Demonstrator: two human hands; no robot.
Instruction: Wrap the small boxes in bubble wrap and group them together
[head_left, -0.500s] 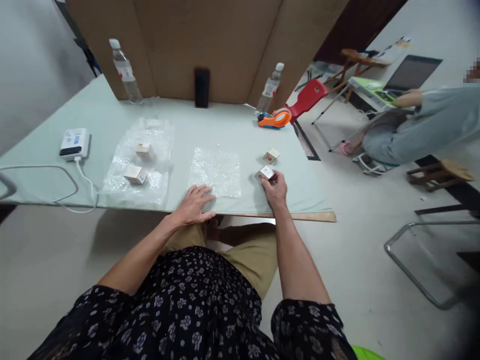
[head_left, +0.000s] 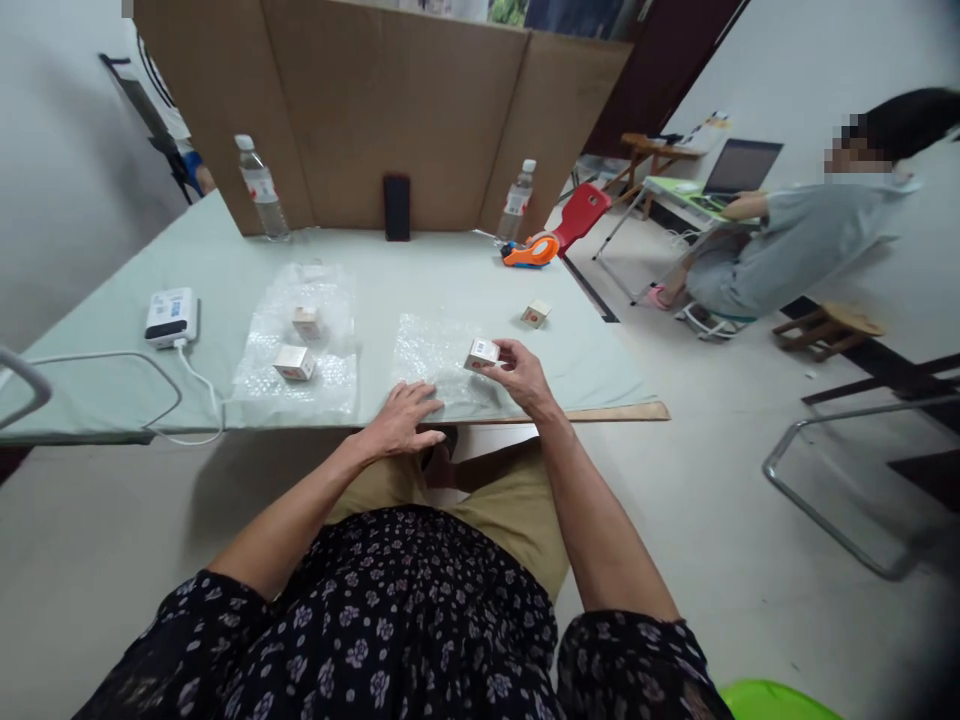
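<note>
Between the thumb and fingers of my right hand (head_left: 523,377) is a small cardboard box (head_left: 482,354), held over the right part of a bubble wrap sheet (head_left: 427,350). My left hand (head_left: 405,418) lies with its fingers stretched out at the table's front edge, touching the sheet's lower left corner. Another small box (head_left: 535,314) stands on the table to the right, beyond my right hand. On the left, two more small boxes, a nearer one (head_left: 294,362) and a farther one (head_left: 306,322), rest on a larger stack of bubble wrap (head_left: 330,385).
An orange tape dispenser (head_left: 531,251) sits at the back right, near a water bottle (head_left: 516,203). A second bottle (head_left: 262,190) and a dark phone (head_left: 397,207) stand before a cardboard screen (head_left: 345,120). At left lies a white device (head_left: 172,316) with a cable. A person (head_left: 795,240) sits at right.
My right hand has lifted the small box and carried it left, from beside the bubble wrap sheet to above it. My left hand stays flat at the edge. The head view has shifted.
</note>
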